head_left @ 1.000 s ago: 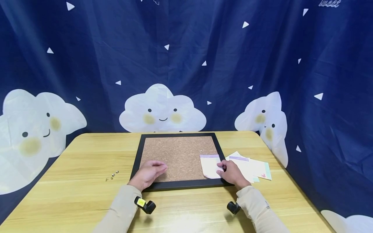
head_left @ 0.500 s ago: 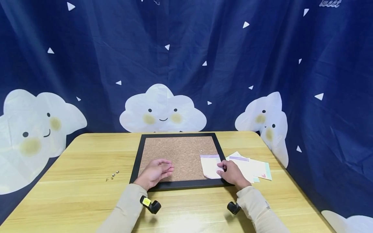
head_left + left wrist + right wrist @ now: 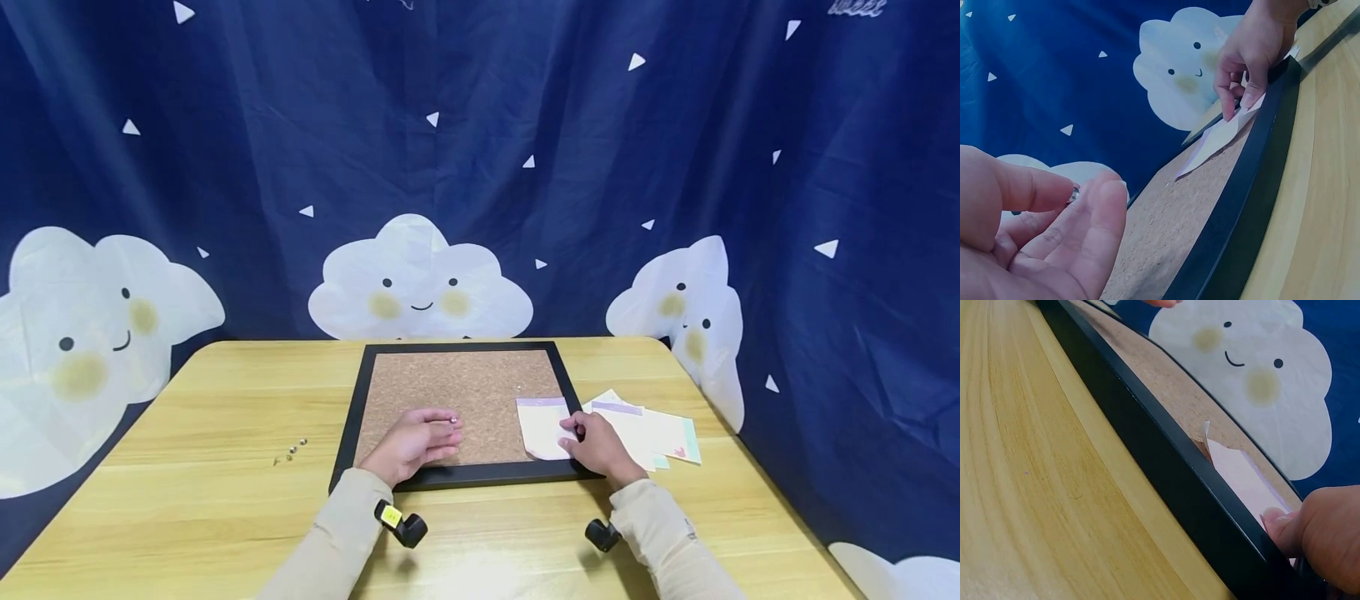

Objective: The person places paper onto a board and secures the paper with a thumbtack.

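Pinching a silver tack, the left hand hovers over the corkboard. Near right, the right hand holds a note.

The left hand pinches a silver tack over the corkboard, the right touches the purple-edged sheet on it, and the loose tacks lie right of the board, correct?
Not quite: the loose tacks lie left of the corkboard, as the head view shows. The left hand does pinch a silver tack, and the right hand touches the purple-edged sheet.
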The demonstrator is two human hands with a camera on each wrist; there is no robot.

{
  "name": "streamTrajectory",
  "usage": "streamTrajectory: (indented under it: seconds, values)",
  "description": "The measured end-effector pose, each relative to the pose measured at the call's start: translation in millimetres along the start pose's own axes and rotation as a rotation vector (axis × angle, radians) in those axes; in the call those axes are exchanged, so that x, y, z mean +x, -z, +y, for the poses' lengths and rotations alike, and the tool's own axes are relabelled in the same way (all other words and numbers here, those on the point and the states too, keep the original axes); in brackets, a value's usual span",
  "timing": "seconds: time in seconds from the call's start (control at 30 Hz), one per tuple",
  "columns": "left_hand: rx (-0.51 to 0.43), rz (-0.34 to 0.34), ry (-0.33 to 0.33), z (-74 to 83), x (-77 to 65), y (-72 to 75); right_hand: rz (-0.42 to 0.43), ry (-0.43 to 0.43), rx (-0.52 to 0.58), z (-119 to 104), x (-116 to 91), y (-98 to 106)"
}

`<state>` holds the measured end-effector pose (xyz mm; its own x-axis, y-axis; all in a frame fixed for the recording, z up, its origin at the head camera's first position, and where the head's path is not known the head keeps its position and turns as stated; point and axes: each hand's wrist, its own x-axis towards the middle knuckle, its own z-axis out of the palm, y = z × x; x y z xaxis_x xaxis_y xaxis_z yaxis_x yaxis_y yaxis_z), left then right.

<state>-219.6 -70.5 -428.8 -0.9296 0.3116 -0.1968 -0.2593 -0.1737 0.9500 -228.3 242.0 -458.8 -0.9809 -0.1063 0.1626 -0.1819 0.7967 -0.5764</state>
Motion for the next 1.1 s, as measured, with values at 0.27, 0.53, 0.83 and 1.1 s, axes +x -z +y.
streamTrajectory:
  seconds: [0.27,0.53,0.83,1.1]
  values:
    - [-0.012,-0.029,0.012,-2.7,5.4,-10.6,-0.002,0.003,-0.003,1,-1,0]
    - [0.031,-0.065,0.018,-0.7,10.7,-22.1,-0.003,0.006,-0.005,0,-1,1]
    - [0.063,-0.089,0.046,-0.9,20.1,-39.9,-0.005,0.009,-0.002,0,2,2]
    - [0.084,-0.128,0.068,-3.0,31.8,-49.5,-0.012,0.009,-0.003,0,2,1]
